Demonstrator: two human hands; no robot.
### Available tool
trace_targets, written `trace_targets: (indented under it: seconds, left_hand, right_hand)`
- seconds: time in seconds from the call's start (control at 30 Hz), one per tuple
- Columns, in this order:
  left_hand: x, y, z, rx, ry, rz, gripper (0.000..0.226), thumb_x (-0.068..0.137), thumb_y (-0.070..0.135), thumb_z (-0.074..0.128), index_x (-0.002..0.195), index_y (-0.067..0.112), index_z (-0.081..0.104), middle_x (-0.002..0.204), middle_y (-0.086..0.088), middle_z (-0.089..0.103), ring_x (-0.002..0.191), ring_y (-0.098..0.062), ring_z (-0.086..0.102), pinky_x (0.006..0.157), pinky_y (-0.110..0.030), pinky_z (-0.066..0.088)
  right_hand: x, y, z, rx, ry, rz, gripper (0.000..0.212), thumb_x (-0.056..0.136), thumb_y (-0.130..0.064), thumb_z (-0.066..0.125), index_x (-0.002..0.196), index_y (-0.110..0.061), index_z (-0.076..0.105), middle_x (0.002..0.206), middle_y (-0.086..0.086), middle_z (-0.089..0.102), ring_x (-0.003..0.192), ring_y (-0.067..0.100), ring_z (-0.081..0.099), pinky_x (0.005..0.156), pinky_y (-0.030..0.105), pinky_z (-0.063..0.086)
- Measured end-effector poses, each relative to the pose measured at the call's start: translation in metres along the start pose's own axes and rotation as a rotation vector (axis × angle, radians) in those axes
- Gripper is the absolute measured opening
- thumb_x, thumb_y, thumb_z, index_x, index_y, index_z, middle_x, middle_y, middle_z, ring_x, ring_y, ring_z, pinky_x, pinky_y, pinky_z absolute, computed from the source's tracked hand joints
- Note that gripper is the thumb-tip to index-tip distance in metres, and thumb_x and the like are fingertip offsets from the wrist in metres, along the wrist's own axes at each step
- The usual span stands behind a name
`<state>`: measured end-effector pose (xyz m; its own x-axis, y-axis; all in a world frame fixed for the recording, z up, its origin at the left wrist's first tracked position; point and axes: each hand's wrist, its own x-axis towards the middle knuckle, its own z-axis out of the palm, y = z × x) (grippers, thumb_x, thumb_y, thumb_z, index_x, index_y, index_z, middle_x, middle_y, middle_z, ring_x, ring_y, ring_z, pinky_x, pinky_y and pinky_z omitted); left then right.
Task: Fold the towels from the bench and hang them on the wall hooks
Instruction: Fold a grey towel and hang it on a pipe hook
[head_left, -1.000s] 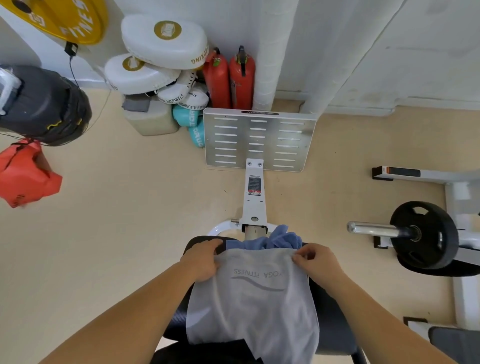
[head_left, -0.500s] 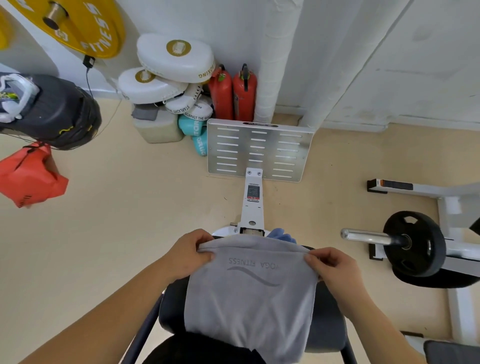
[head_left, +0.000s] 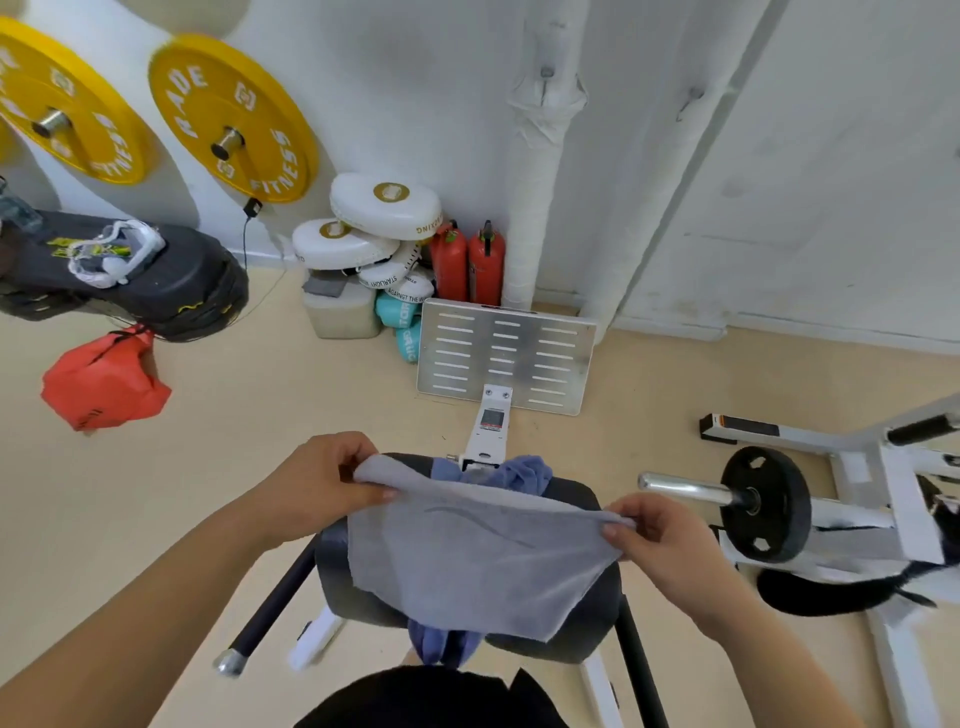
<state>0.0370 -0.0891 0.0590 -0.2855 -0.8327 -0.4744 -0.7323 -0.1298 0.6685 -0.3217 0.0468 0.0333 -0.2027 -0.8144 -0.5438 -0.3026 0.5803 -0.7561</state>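
Note:
A pale grey towel (head_left: 467, 566) with a faint wavy logo hangs stretched between my two hands above the black padded bench (head_left: 576, 499). My left hand (head_left: 327, 483) pinches its far left corner and my right hand (head_left: 660, 535) pinches the far right corner. The towel's lower edge drapes over the bench pad. A crumpled blue towel (head_left: 519, 470) lies on the bench behind the grey one, and more blue cloth (head_left: 441, 644) shows under its near edge. No wall hooks are clearly visible.
A slotted metal footplate (head_left: 506, 356) stands ahead on the floor. White boxing pads (head_left: 384, 200), two red extinguishers (head_left: 470, 262) and yellow weight plates (head_left: 231, 117) are at the wall. A barbell with a black plate (head_left: 766, 504) lies right; a red bag (head_left: 104, 384) is left.
Both hands have lifted the grey towel's top edge up off the bench and spread it wider. The view has tilted up, showing more wall.

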Motion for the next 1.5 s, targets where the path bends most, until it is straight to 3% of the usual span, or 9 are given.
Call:
trace_targets:
  seconds: [0.27, 0.37, 0.57, 0.7, 0.9, 1.0, 1.2, 1.37, 1.5]
  left_hand:
    - [-0.079, 0.029, -0.013, 0.095, 0.174, 0.105, 0.018, 0.072, 0.027, 0.09, 0.069, 0.022, 0.073, 0.065, 0.012, 0.071, 0.053, 0.002, 0.055, 0.053, -0.012, 0.044]
    - [-0.094, 0.038, -0.02, 0.106, 0.191, 0.147, 0.017, 0.079, 0.031, 0.085, 0.071, 0.021, 0.074, 0.069, 0.003, 0.071, 0.055, -0.001, 0.053, 0.052, -0.011, 0.043]
    - [-0.103, 0.056, -0.025, -0.181, 0.123, 0.246, 0.008, 0.089, 0.012, 0.076, 0.088, 0.017, 0.069, 0.081, 0.002, 0.074, 0.066, -0.005, 0.064, 0.061, -0.023, 0.051]
    - [-0.096, 0.053, -0.034, -0.39, 0.027, 0.186, 0.033, 0.082, 0.003, 0.081, 0.089, 0.009, 0.049, 0.075, -0.001, 0.069, 0.063, -0.011, 0.06, 0.051, -0.023, 0.046]
    - [-0.08, 0.038, -0.05, -0.435, -0.169, 0.269, 0.028, 0.078, -0.001, 0.083, 0.072, 0.004, 0.056, 0.065, -0.009, 0.053, 0.057, -0.016, 0.047, 0.048, -0.026, 0.043]
    - [-0.075, 0.035, -0.054, -0.386, -0.237, 0.281, 0.016, 0.076, 0.005, 0.086, 0.089, 0.01, 0.078, 0.072, -0.01, 0.062, 0.064, -0.019, 0.054, 0.054, -0.027, 0.049]
    - [-0.066, 0.026, -0.071, -0.264, -0.272, 0.272, 0.028, 0.072, 0.009, 0.091, 0.096, 0.019, 0.082, 0.066, -0.002, 0.064, 0.063, -0.015, 0.057, 0.063, -0.025, 0.051]
    - [-0.064, 0.019, -0.073, 0.065, -0.219, 0.454, 0.018, 0.081, 0.019, 0.085, 0.091, 0.034, 0.083, 0.101, 0.011, 0.073, 0.085, -0.008, 0.068, 0.077, -0.021, 0.054]
    - [-0.065, 0.014, -0.076, -0.031, -0.092, 0.472, 0.019, 0.08, 0.016, 0.085, 0.084, 0.034, 0.082, 0.101, 0.01, 0.074, 0.083, -0.018, 0.068, 0.076, -0.032, 0.056]
  right_hand:
    - [-0.068, -0.024, -0.033, -0.429, 0.081, -0.258, 0.01, 0.1, -0.027, 0.062, 0.093, -0.035, 0.063, 0.086, -0.005, 0.069, 0.079, 0.012, 0.063, 0.062, 0.015, 0.045]
    - [-0.084, -0.037, -0.044, -0.452, 0.15, -0.324, 0.013, 0.101, -0.024, 0.059, 0.094, -0.035, 0.062, 0.086, -0.009, 0.068, 0.079, 0.007, 0.062, 0.064, 0.018, 0.045]
    - [-0.104, -0.061, -0.049, -0.317, 0.236, -0.364, 0.011, 0.099, -0.025, 0.061, 0.092, -0.03, 0.068, 0.078, -0.006, 0.071, 0.066, 0.005, 0.062, 0.06, 0.014, 0.045]
    - [-0.109, -0.081, -0.053, -0.11, 0.196, -0.386, 0.012, 0.1, -0.022, 0.063, 0.092, -0.021, 0.072, 0.08, -0.005, 0.074, 0.07, 0.003, 0.067, 0.069, 0.021, 0.05]
    - [-0.093, -0.098, -0.039, 0.327, 0.253, -0.343, 0.013, 0.099, -0.023, 0.064, 0.099, -0.017, 0.075, 0.099, 0.015, 0.077, 0.095, 0.033, 0.072, 0.086, 0.045, 0.058]
    - [-0.086, -0.102, -0.031, 0.343, 0.315, -0.321, 0.009, 0.097, -0.02, 0.068, 0.097, -0.02, 0.076, 0.098, 0.013, 0.077, 0.094, 0.032, 0.073, 0.084, 0.044, 0.058]
    - [-0.079, -0.105, -0.026, 0.331, 0.374, -0.285, 0.016, 0.089, -0.017, 0.077, 0.098, -0.026, 0.067, 0.092, 0.009, 0.076, 0.087, 0.031, 0.069, 0.079, 0.046, 0.056]
    - [-0.082, -0.107, -0.023, 0.218, 0.323, -0.309, 0.02, 0.087, -0.002, 0.076, 0.081, -0.021, 0.073, 0.085, 0.009, 0.075, 0.082, 0.022, 0.069, 0.075, 0.035, 0.054]
    - [-0.092, -0.11, -0.02, 0.099, 0.229, -0.278, 0.022, 0.087, -0.007, 0.078, 0.085, -0.029, 0.083, 0.089, -0.005, 0.079, 0.079, 0.005, 0.072, 0.07, 0.017, 0.053]
